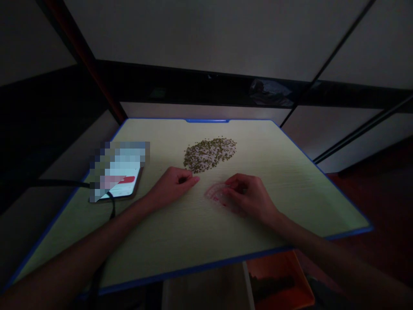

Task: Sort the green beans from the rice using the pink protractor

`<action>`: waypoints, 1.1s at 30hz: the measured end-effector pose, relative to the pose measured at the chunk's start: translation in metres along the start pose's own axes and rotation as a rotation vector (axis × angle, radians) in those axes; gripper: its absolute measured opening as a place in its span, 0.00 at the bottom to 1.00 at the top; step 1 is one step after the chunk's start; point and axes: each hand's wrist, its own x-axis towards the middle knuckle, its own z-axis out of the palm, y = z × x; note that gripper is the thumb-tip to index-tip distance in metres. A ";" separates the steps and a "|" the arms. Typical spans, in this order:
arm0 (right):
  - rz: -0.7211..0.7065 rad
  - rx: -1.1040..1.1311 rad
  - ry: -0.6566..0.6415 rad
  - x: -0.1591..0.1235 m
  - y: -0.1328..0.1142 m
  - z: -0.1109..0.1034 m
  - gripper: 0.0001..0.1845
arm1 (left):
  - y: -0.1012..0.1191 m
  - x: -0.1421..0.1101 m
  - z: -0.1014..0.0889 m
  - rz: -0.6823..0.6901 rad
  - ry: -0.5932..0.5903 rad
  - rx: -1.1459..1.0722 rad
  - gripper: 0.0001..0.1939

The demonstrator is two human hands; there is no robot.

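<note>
A spread of small dark and pale pieces [209, 154], perhaps beads or seeds, lies on the light tabletop [155, 241]. At its near edge, my left hand [176, 186] is closed, thumb and index finger pressed together; anything between them is too small to make out. To the right, my right hand [250, 196] pinches at the upper edge of a small clear plastic bag [215, 196] with reddish print. Part of that bag is hidden beneath my right fingers, and its outline is blurred.
A lit phone [124, 187], partly pixelated, lies at the left with a black cable [64, 184] across it. Blue trim [190, 270] edges the table. Below the front edge are an orange container [284, 280] and a pale box or drawer [206, 288]. Pale cabinet panels [193, 34] stand behind.
</note>
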 end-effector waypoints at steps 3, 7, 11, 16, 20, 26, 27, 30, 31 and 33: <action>-0.026 0.004 -0.057 -0.007 -0.009 0.010 0.05 | -0.002 0.000 0.000 0.017 0.012 -0.003 0.19; -0.069 0.018 -0.121 -0.010 -0.016 0.021 0.04 | -0.004 0.001 0.001 0.041 0.015 -0.008 0.19; -0.051 0.180 -0.206 -0.007 -0.018 0.020 0.04 | -0.005 0.000 0.001 0.042 0.001 -0.007 0.19; 0.054 0.224 -0.118 -0.003 -0.009 -0.012 0.10 | -0.004 0.001 0.002 0.034 0.003 -0.014 0.19; 0.005 -0.007 0.074 -0.015 0.010 -0.042 0.14 | -0.003 0.001 0.002 0.035 0.006 -0.020 0.19; 0.085 -0.129 0.094 -0.040 0.022 -0.046 0.09 | 0.000 0.000 0.001 0.031 0.010 -0.015 0.19; 0.095 -0.114 0.097 -0.043 0.021 -0.042 0.09 | 0.000 0.000 0.001 0.029 0.009 -0.014 0.19; 0.100 -0.055 0.089 -0.045 0.012 -0.027 0.08 | 0.000 0.000 0.001 0.025 0.001 -0.012 0.19; 0.094 -0.041 0.078 -0.044 0.008 -0.022 0.07 | 0.000 0.000 0.001 0.025 -0.001 -0.012 0.19; 0.069 -0.022 0.071 -0.041 0.002 -0.012 0.07 | -0.001 0.000 0.001 0.026 0.000 -0.010 0.19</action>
